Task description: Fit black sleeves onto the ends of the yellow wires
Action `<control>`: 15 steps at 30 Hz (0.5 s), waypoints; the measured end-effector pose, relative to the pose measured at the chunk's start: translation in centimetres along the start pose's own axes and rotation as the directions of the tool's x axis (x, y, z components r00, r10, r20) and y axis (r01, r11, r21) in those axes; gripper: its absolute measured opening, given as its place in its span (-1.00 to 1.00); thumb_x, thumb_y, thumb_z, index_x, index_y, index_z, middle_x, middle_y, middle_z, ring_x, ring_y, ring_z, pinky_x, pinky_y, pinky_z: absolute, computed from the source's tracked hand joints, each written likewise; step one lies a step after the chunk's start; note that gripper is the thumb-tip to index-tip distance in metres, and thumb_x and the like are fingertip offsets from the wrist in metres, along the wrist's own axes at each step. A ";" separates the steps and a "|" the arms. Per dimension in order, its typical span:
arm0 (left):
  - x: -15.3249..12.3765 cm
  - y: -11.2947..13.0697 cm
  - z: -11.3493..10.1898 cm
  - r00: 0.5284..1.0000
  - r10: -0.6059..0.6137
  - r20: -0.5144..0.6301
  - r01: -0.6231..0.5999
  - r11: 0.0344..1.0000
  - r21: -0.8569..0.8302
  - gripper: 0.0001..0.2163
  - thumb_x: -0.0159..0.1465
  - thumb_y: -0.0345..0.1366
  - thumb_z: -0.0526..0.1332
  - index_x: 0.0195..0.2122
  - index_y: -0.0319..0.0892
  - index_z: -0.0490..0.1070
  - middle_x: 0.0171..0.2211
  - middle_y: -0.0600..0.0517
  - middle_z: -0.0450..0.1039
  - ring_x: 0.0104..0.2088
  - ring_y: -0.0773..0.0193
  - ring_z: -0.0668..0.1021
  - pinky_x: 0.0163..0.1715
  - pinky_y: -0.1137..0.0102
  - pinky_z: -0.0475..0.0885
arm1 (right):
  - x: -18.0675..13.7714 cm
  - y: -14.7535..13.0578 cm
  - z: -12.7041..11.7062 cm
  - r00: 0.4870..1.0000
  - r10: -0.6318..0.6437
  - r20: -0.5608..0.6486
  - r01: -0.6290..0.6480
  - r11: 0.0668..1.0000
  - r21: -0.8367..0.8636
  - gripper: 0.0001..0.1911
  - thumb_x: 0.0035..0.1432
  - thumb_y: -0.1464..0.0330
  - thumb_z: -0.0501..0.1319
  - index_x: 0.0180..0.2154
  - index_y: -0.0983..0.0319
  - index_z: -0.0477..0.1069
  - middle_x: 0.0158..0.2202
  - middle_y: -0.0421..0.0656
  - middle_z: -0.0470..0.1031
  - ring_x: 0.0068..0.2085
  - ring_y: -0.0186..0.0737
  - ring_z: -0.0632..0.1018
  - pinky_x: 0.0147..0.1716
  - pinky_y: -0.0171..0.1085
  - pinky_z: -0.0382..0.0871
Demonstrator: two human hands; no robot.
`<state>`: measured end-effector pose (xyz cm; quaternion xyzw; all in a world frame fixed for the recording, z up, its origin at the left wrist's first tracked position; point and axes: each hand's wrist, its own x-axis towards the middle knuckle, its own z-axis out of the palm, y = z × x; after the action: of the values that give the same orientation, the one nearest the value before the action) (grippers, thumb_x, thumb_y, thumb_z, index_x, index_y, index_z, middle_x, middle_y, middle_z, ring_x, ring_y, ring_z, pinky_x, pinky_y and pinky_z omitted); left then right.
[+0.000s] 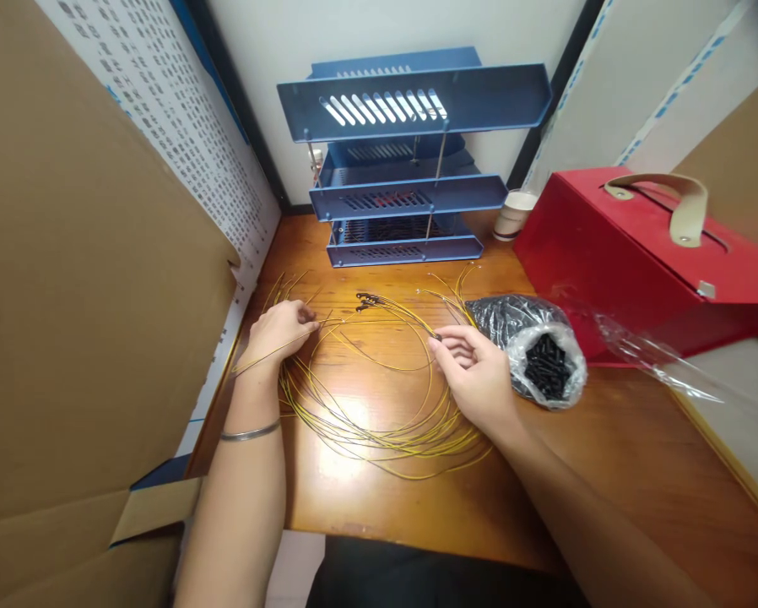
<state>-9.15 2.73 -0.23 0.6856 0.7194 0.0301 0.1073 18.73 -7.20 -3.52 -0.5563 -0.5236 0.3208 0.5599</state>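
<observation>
Wooden desk (417,507) carries a loose tangle of yellow wires (379,426), looped in 1 big coil betw. the person's 2 hands; several wire ends fan out twd. the back of the desk, a few w/ small dark tips. Left hand (281,331) rests on the coil's left edge, fingers closed, pinching a strand betw. thumb & fingertips; a thin metal bangle (251,434) sits on that wrist. Right hand (473,371) is at the coil's right edge, thumb & forefinger nipped together on a wire end w/ a dark tip; its other fingers curl loosely underneath. Just beside the right hand lies a clear plastic bag (537,355) full of small black parts; whether hand & bag touch, can't tell. Behind the bag stands a red box (632,262) w/ a tan handle (686,203) on top; crumpled clear film trails off its front edge. At the back of the desk stands a blue 3-tier tray rack (410,190); a paper cup (514,214) sits betw. rack & box. Cardboard sheets (81,295) lean along the left side, well apart from the wires.
</observation>
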 end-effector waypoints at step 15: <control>0.2 1.5 0.8 0.961 -0.094 -0.260 0.085 0.995 -0.049 -0.75 0.34 -0.17 0.07 -0.09 -0.09 0.47 -0.02 -0.14 0.56 -0.04 -0.09 0.58 -0.10 0.15 0.43 | -0.1 0.2 0.0 1.000 0.009 -0.014 -0.009 0.999 0.038 -0.77 0.13 0.23 0.35 -0.24 0.25 0.49 -0.41 -0.12 0.57 -0.39 -0.23 0.60 -0.35 -0.26 0.52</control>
<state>-7.52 2.94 -0.77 0.6403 0.7568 0.1290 0.0254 18.75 -7.23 -3.69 -0.5502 -0.5109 0.3294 0.5725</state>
